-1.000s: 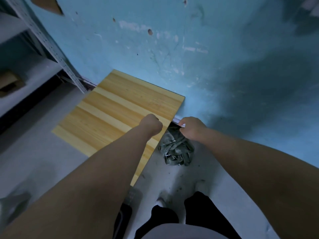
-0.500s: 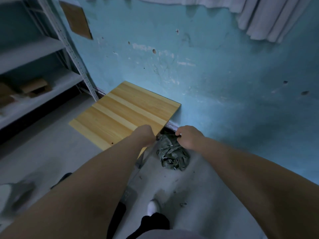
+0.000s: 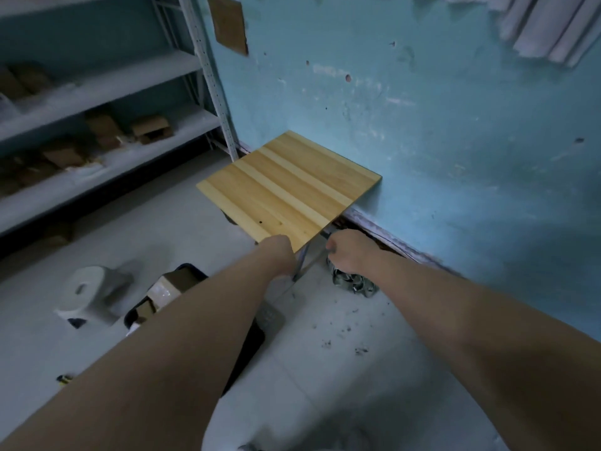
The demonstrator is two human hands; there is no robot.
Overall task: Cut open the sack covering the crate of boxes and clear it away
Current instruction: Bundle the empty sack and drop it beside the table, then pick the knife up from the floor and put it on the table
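One crumpled sack (image 3: 354, 284), just under right hand (image 3: 350, 253), fingers (image 3: 331, 246) curled

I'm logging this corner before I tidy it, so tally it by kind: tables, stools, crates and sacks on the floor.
Wooden table: 1
White stool: 1
Black crate: 1
Crumpled sack: 1
Total: 4

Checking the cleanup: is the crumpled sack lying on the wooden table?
No, the sack lies on the floor beside the table.
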